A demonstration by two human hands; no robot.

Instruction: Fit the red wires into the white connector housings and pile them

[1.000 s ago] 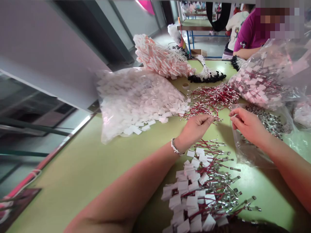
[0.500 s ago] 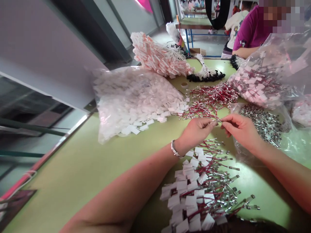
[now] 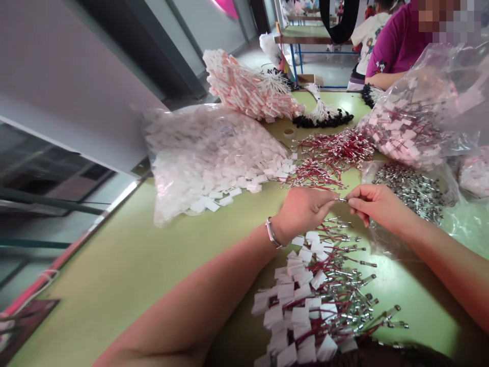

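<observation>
Over the green table my left hand (image 3: 305, 210) and my right hand (image 3: 371, 202) meet fingertip to fingertip, both closed in a pinch. Between them shows a small silvery metal terminal (image 3: 341, 200), gripped from both sides; its ends are hidden by the fingers. Just below my hands lie rows of short red wire leads (image 3: 346, 288) with metal ends and white tags (image 3: 300, 317). Beyond my fingers is a loose heap of red wire leads (image 3: 338, 153). Right of my right hand, small metal parts (image 3: 414, 191) are heaped on an open clear bag.
A large clear bag (image 3: 214, 158) of white pieces spills at the left. Behind it lies a bundle of pinkish-white strips (image 3: 244, 86), beside white wires with black ends (image 3: 323, 114). Another filled plastic bag (image 3: 412, 120) stands at right, before a person in a purple shirt (image 3: 391, 46).
Both hands have dropped slightly, and the left hand has turned so its back shows more. The fingertips are a little farther apart, with more of the metal terminal showing between them.
</observation>
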